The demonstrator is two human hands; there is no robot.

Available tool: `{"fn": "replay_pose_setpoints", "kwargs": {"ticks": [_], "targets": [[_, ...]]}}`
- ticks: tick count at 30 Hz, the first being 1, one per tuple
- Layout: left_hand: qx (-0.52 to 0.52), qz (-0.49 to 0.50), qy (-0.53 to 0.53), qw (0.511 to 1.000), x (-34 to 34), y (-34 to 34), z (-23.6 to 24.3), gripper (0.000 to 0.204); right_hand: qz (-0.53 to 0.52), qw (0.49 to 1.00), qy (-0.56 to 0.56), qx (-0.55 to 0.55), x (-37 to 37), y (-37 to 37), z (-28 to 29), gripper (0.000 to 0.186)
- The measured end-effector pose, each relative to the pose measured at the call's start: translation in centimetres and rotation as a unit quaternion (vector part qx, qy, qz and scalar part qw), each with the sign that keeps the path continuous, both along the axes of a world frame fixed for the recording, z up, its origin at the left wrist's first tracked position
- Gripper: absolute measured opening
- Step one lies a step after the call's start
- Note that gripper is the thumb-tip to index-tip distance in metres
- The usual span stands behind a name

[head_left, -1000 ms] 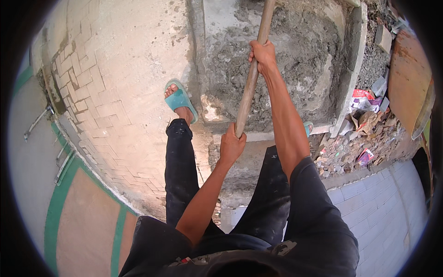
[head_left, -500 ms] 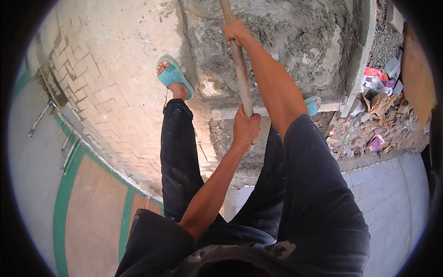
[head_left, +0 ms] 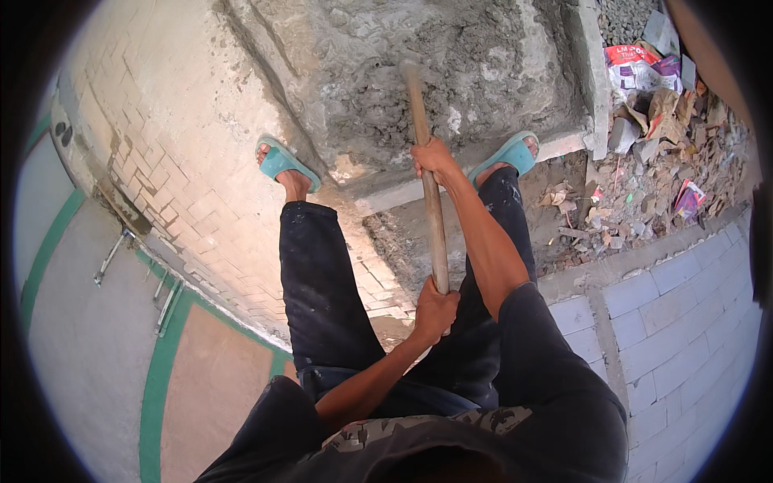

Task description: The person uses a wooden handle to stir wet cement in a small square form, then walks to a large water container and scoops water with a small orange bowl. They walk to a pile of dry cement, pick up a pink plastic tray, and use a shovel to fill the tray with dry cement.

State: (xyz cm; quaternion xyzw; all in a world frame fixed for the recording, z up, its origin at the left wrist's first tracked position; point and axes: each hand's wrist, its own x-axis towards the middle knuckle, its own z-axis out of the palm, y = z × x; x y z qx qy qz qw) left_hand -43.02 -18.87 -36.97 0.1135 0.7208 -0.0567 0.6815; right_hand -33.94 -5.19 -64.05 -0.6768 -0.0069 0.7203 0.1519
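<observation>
A long wooden tool handle (head_left: 433,225) slants up from between my legs into a bed of wet grey mortar (head_left: 491,72). Its far end meets the mortar, and the head there is sunk or covered, so I cannot tell its kind. My left hand (head_left: 436,311) is closed around the near end of the handle. Further up, my right hand (head_left: 433,158) grips the same handle with my arm stretched out. My feet in teal sandals (head_left: 291,167) stand apart, the right one (head_left: 507,158) on the edge of the mortar bed.
Pale paving (head_left: 173,161) lies to the left, beside a green-bordered floor (head_left: 165,378). A raised concrete edge (head_left: 594,80) bounds the mortar on the right. Beyond it are rubble (head_left: 644,193), torn bags (head_left: 640,68) and gravel (head_left: 624,20). White blocks (head_left: 668,322) form a surface at lower right.
Both hands and the wooden handle have come back toward my body. The handle's far end now shows in the mortar. The view has shifted, and my right sandal is more visible.
</observation>
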Motion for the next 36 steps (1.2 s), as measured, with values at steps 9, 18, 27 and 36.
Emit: {"fn": "replay_pose_setpoints", "kwargs": {"ticks": [9, 18, 27, 36], "targets": [[0.051, -0.374, -0.031, 0.925, -16.9, 9.5, 4.5, 0.025, -0.356, 0.928, -0.109, 0.014, -4.3, -0.1, 9.5, 0.017], [0.276, -0.525, -0.053, 0.804, -28.0, 14.6, -14.8, 0.02, -0.524, 0.842, -0.089, 0.093, -6.7, 3.0, 9.6, 0.014], [0.33, -0.394, -0.175, 0.84, -8.4, 15.6, -15.7, 0.031, -0.394, 0.849, -0.287, 0.206, 14.0, 10.0, 6.7, 0.014], [0.197, -0.44, -0.049, 0.875, -17.9, 15.1, -11.3, 0.024, -0.295, 0.945, -0.123, -0.075, -1.2, 6.2, -9.3, 0.009]]}}
